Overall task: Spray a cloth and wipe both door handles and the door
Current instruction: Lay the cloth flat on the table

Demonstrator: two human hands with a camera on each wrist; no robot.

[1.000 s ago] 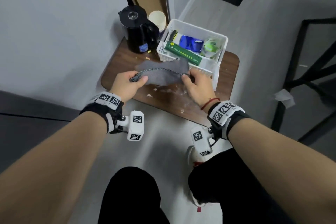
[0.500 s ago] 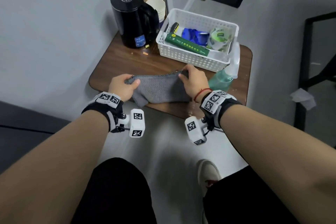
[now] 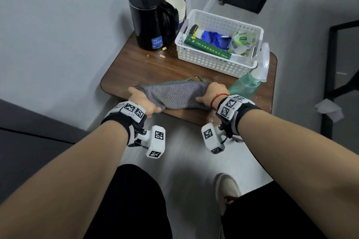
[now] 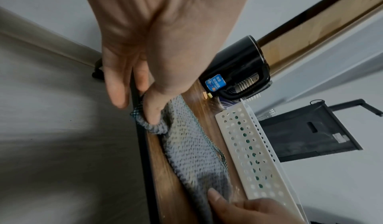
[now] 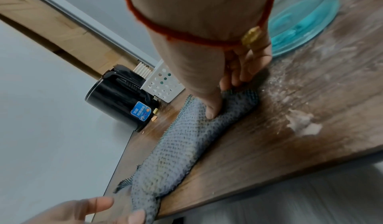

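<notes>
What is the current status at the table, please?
Left hand and right hand each grip the grey cloth on table. Spray bottle untouched beside right hand.

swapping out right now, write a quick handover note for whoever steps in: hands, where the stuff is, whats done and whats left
Left hand: pinches the left end of the grey cloth.
Right hand: grips the cloth's right end.
The cloth lies stretched between them on the near edge of the wooden side table.
Green spray bottle stands on the table just right of the right hand, beside the white basket; neither hand touches it.
Done: cloth laid out.
Whether it has been sprayed cannot be told.
Left: spray if needed, then wipe both door handles and the door, which are not clearly in view.
</notes>
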